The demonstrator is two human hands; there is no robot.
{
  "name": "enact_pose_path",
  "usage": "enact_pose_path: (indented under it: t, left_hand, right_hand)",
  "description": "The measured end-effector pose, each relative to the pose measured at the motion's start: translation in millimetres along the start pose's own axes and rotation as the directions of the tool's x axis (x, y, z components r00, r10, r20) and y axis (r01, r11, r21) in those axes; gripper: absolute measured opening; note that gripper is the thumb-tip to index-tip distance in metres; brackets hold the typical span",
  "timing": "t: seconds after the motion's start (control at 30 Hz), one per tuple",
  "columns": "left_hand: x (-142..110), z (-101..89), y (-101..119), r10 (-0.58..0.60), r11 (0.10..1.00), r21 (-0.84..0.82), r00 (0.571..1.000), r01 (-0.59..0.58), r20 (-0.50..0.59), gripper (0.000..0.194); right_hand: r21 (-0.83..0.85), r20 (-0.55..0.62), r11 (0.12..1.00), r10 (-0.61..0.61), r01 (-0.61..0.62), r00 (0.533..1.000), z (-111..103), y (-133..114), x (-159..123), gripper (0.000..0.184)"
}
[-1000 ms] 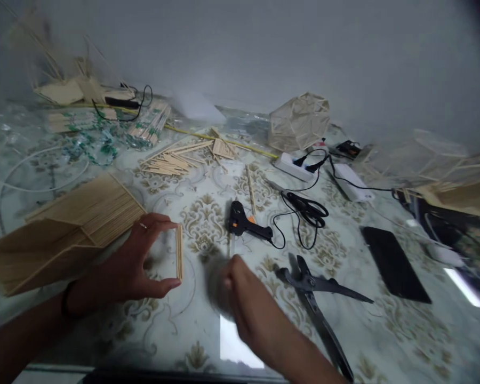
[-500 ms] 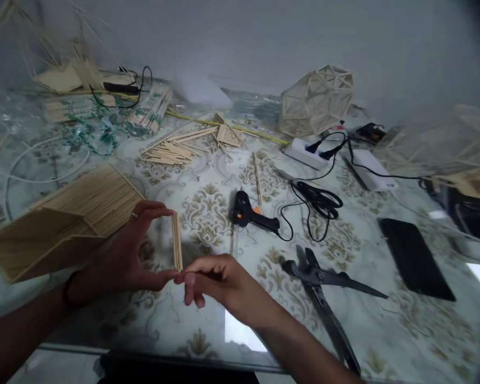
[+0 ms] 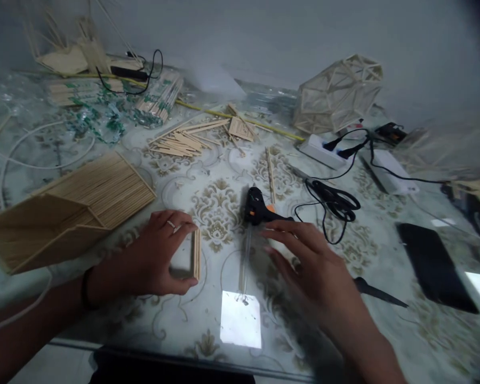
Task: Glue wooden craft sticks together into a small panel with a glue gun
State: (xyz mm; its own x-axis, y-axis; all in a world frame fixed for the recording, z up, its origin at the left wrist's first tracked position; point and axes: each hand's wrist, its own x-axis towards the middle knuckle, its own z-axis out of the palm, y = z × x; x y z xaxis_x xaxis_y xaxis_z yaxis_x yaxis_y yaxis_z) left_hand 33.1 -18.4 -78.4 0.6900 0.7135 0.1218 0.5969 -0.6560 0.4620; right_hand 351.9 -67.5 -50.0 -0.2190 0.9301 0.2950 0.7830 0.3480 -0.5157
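Note:
Between the thumb and fingertips of my left hand (image 3: 166, 253) a short bundle of wooden sticks (image 3: 196, 255) is pinched by its two ends. My right hand (image 3: 308, 261) is apart from it, fingers spread and holding nothing, just below the handle of a black glue gun (image 3: 256, 207). A clear glue stick (image 3: 246, 256) extends from the gun toward the table's front edge. Left of my left hand lies an open box-like piece made of wooden sticks (image 3: 104, 189). My right hand and forearm cover most of the black cutters (image 3: 378, 293).
Loose sticks (image 3: 180, 143) and packaged sticks (image 3: 158, 98) lie toward the back. A wooden lattice frame (image 3: 336, 98) stands near a white power strip (image 3: 324, 152). Black scissors (image 3: 334, 198) and cords lie right of the gun. A black tablet-like slab (image 3: 436, 266) is at far right.
My right hand has left the lower end of the stick bundle, moved right toward the glue gun and opened. My left hand still pinches the bundle. The view has shifted slightly.

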Motion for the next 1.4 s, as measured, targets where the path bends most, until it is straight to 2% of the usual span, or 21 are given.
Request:
enact_pose_path:
  t: [0.07,0.13,0.2,0.27,0.33,0.57,0.73,1.0,1.27,1.4]
  left_hand:
    - [1,0.3,0,0.006,1.0,0.021,1.0,-0.007,0.02,0.072]
    - [1,-0.3,0,0.008,0.999,0.039,0.999,-0.009,0.038,0.072]
    - [1,-0.8,0,0.005,0.999,0.054,0.999,-0.007,0.045,0.072]
    - [1,-0.8,0,-0.002,0.998,0.065,0.999,-0.001,0.049,0.072]
    - [1,-0.1,1,-0.013,0.998,0.07,0.999,0.009,0.05,0.072]
    - [0,2.6,3,-0.05,0.997,0.058,0.998,0.048,0.045,0.075]
    - [1,1.8,2,-0.016,0.997,0.075,1.0,0.014,0.019,0.074]
    - [2,1.4,2,-0.013,0.998,0.059,1.0,0.012,0.013,0.075]
    - [1,3.2,1,-0.058,0.998,0.033,0.998,0.058,-0.002,0.076]
    - [1,2.4,2,-0.059,0.997,0.058,0.998,0.058,0.009,0.076]
  right_hand:
    - [0.075,0.11,0.996,-0.06,0.052,0.992,17,-9,1,0.024]
    - [0.18,0.26,0.983,-0.073,0.026,0.963,34,-18,2,0.04]
    - [0.234,0.361,0.972,-0.06,-0.029,0.93,49,-25,2,0.061]
    - [0.248,0.392,0.966,-0.031,-0.073,0.92,60,-29,2,0.079]
    - [0.249,0.386,0.964,-0.015,-0.089,0.922,67,-31,2,0.088]
    - [0.228,0.378,0.971,-0.018,-0.074,0.926,70,-32,6,0.086]
    - [0.234,0.401,0.968,-0.012,-0.09,0.916,67,-32,10,0.084]
    - [0.217,0.378,0.971,0.009,-0.098,0.926,68,-35,11,0.074]
    - [0.164,0.37,0.979,0.052,-0.121,0.927,68,-40,14,0.075]
    - [0.122,0.408,0.978,0.105,-0.168,0.907,65,-47,17,0.074]
